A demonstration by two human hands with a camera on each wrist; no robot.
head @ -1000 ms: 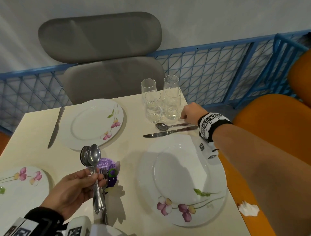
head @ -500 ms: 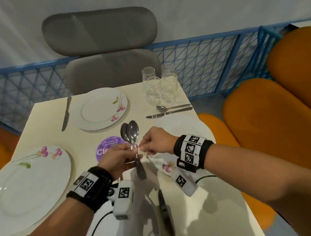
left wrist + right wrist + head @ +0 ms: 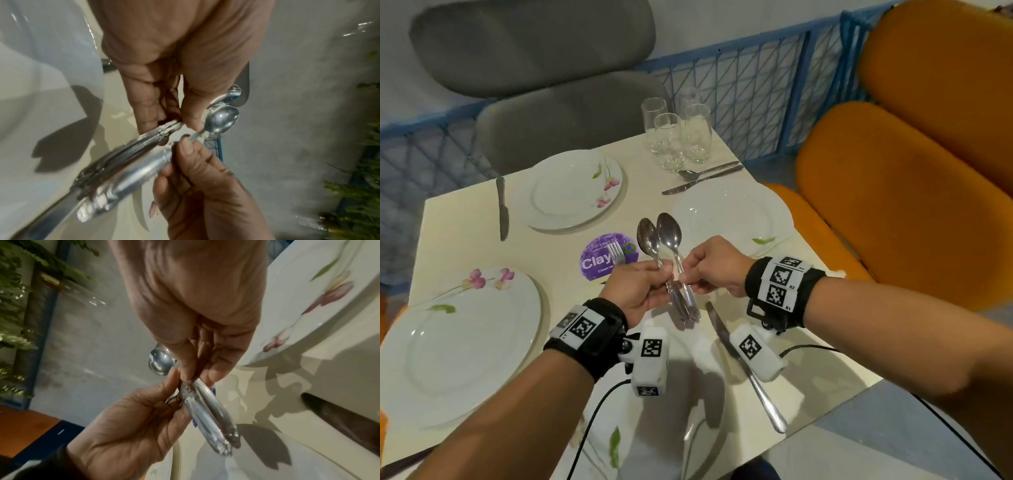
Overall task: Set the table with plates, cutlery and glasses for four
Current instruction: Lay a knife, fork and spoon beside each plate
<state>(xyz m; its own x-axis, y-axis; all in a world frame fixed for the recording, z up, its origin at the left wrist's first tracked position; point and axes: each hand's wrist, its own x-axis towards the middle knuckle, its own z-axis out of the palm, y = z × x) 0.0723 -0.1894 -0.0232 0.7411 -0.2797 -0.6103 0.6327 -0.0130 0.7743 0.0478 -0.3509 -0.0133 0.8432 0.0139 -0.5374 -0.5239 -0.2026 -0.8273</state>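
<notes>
Step in hand: spoon allocation. Left hand grips a cutlery bundle above table centre; right hand pinches one spoon by the neck. Next, probably: draw it free, lay it beside the knife at 5 o'clock. Steel polished, handles embossed; plates glossy, floral; glasses clustered at 1 o'clock.

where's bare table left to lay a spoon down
Bare cream tabletop lies beside the steel knife left of the far white floral plate, and between the purple round sticker and the left-hand floral plate. The four clear glasses crowd the far right corner.
</notes>
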